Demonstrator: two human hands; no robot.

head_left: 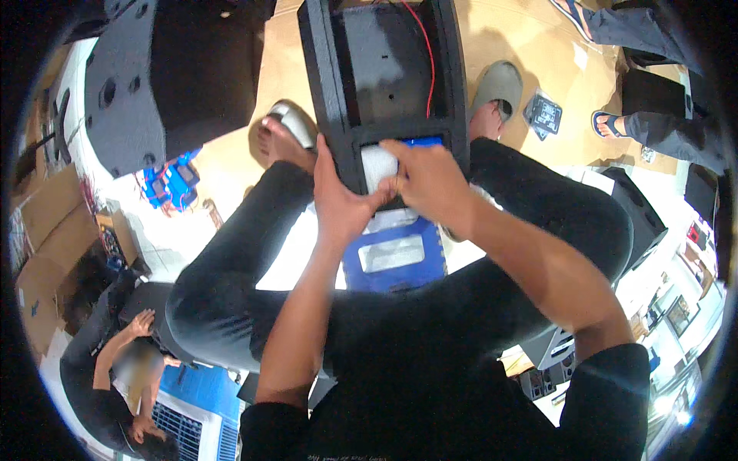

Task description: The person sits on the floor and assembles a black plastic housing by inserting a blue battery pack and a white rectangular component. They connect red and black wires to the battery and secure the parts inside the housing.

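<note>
A long black cabinet (pixel 330 84) stands in front of me between my feet, its hollow side facing up. Inside its far section runs a red wire (pixel 430 61). In the smaller near recess sits a blue block with a white face (pixel 377 167), partly covered by my fingers. My left hand (pixel 338 201) grips the cabinet's left edge, the thumb reaching across toward the block. My right hand (pixel 432 183) is closed over the block's right part, index finger and thumb on it. A blue pack with a white label (pixel 393 253) lies between my thighs, just below the cabinet.
A large black cabinet (pixel 184 84) stands at the far left, with blue packs and wires (pixel 175 183) near it. Cardboard boxes (pixel 54 238) are at the left edge. A small black panel (pixel 543 114) lies right of my foot. Other people sit at lower left and upper right.
</note>
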